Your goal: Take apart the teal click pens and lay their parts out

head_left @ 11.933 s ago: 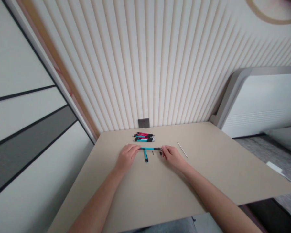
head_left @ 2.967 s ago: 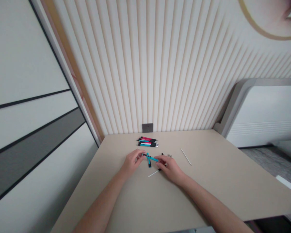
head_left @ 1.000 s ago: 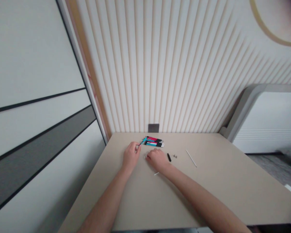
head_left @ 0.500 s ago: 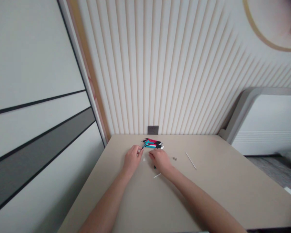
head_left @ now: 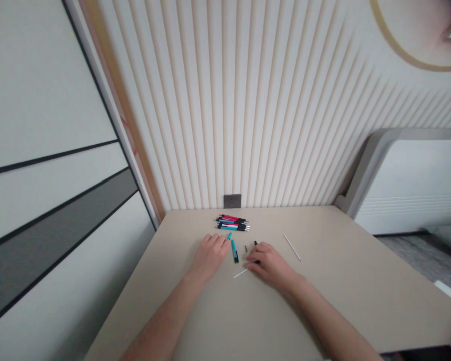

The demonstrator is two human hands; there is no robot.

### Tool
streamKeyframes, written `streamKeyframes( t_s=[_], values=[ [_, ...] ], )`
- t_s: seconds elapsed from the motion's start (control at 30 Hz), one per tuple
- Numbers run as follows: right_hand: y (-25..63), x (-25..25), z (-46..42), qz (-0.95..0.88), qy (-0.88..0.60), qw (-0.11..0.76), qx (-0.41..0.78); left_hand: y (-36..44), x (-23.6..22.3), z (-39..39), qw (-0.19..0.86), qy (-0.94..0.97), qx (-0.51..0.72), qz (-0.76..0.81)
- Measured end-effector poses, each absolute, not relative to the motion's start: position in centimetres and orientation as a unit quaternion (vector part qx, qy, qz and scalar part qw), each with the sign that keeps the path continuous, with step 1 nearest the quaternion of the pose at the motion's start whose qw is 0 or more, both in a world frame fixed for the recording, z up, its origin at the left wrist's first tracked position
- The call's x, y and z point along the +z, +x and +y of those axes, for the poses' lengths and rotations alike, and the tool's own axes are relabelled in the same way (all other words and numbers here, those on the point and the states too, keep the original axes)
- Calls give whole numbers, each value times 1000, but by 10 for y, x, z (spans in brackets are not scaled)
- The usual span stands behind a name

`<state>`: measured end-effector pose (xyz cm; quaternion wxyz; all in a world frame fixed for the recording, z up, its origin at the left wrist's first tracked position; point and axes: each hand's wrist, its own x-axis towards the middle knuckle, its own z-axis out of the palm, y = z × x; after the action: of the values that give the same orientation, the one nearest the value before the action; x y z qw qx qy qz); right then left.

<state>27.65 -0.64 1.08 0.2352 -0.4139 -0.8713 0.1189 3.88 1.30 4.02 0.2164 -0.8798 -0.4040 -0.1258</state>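
Note:
My left hand (head_left: 209, 253) lies on the beige table (head_left: 323, 296) with its fingers stretched forward and nothing in them. Its fingertips are beside a small teal pen piece (head_left: 229, 235). A teal pen barrel (head_left: 234, 250) lies between my hands. My right hand (head_left: 269, 261) rests on the table with its fingers curled around a short black pen part (head_left: 255, 244), whose end shows past the fingertips. A tiny dark bit (head_left: 245, 248) sits just left of it. A thin white refill (head_left: 240, 273) lies in front of the right hand.
A pile of several teal, pink and black pens (head_left: 233, 224) lies near the table's back edge, below a grey wall socket (head_left: 232, 200). Another white refill (head_left: 292, 246) lies to the right. A ribbed wall stands behind, and a white unit (head_left: 413, 180) at the right.
Both hands have drawn back from the pen pile toward me. The teal barrel and small parts now lie uncovered between them, and the right hand has shifted right onto the black part.

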Motion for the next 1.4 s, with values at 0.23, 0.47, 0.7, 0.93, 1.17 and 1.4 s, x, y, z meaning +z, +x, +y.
streamKeyframes(
  t_s=[0.23, 0.47, 0.7, 0.93, 1.17, 1.4],
  values=[
    [283, 23, -6, -877, -413, 203, 135, 51, 42, 5, 212, -896, -60, -386],
    [282, 16, -3, -878, -421, 179, 142, 60, 37, 1, 187, -908, -38, -372],
    [282, 18, -4, -885, -405, 178, 147, 60, 37, 1, 170, -917, -35, -358],
    [289, 25, -3, -885, -409, 168, 149, 60, 36, 2, 167, -924, -39, -341],
    [290, 27, -3, -872, -419, 192, 166, 57, 32, 4, 152, -927, -68, -337],
    [290, 28, -4, -859, -434, 220, 161, 55, 35, 7, 147, -924, -105, -336]
  ],
)
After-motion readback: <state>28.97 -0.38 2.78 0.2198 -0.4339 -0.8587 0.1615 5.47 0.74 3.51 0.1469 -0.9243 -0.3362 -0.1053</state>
